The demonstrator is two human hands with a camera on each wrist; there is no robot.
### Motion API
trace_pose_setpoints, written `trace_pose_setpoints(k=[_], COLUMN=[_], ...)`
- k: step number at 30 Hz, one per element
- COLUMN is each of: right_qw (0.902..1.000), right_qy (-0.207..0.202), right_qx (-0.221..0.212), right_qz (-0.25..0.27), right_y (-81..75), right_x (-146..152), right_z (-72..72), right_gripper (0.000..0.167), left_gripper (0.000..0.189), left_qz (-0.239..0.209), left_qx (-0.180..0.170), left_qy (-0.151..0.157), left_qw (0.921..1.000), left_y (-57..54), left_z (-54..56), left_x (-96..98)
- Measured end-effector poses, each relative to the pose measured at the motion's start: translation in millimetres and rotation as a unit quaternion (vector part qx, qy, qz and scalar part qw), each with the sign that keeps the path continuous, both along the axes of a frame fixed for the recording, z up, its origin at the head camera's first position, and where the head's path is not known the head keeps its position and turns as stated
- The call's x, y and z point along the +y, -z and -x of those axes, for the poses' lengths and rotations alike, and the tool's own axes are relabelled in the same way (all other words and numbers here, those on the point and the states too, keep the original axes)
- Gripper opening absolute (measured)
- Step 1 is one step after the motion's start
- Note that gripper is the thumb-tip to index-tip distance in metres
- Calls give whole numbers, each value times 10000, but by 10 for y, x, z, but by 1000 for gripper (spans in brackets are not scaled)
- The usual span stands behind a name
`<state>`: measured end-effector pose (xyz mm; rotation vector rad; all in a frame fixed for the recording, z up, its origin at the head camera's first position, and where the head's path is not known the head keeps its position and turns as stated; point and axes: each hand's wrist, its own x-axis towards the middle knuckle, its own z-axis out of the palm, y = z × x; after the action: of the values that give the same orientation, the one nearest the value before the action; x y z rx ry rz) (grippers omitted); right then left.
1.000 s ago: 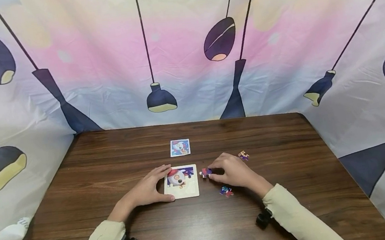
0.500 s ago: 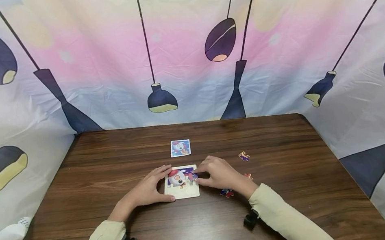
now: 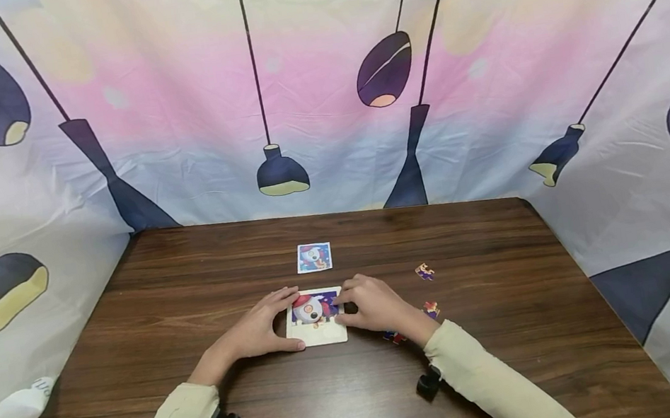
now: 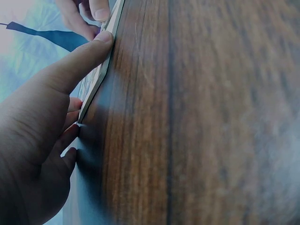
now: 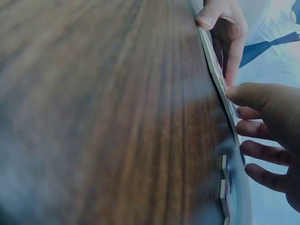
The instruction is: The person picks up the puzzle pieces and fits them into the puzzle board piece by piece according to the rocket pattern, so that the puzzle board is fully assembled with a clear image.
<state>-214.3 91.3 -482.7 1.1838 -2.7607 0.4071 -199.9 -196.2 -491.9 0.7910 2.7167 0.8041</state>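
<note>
A pale, square jigsaw board (image 3: 321,336) lies on the table, its far part filled with a cartoon picture and its near part bare. My left hand (image 3: 261,326) holds the board by its left side, thumb at the near corner and fingers at the far one. Over the right side, my right hand (image 3: 377,305) pinches a purple and red puzzle piece (image 3: 328,309) down at the picture, partly covering it. In the left wrist view the left thumb lies along the board's edge (image 4: 97,80). The right thumb meets the board's edge (image 5: 216,70) in the right wrist view.
Behind the board lies a small picture card (image 3: 313,258) with the same cartoon. Loose puzzle pieces are to the right: a yellow and purple one (image 3: 424,271), a red and yellow one (image 3: 431,309), and a blue and red one (image 3: 394,337) half hidden by the right wrist.
My right hand has moved left with the puzzle piece, from the table beside the board onto its right side. The left hand has stayed on the board.
</note>
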Motion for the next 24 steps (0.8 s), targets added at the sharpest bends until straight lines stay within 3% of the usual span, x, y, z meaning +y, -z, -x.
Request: trace_pose_setpoints(k=[8, 24], right_qw=[10000, 10000], right_qy=[76, -25], right_qx=[5, -32], right_qz=[54, 42], right_y=[13, 34], right_x=[-18, -66], right_z=[11, 9], right_gripper=[37, 22], left_gripper=[104, 105], left_qz=[109, 76], left_qx=[23, -101], left_qy=[-3, -70], left_qw=[9999, 9999], left_y=[1, -23], left_z=[11, 2], left_x=[-2, 9])
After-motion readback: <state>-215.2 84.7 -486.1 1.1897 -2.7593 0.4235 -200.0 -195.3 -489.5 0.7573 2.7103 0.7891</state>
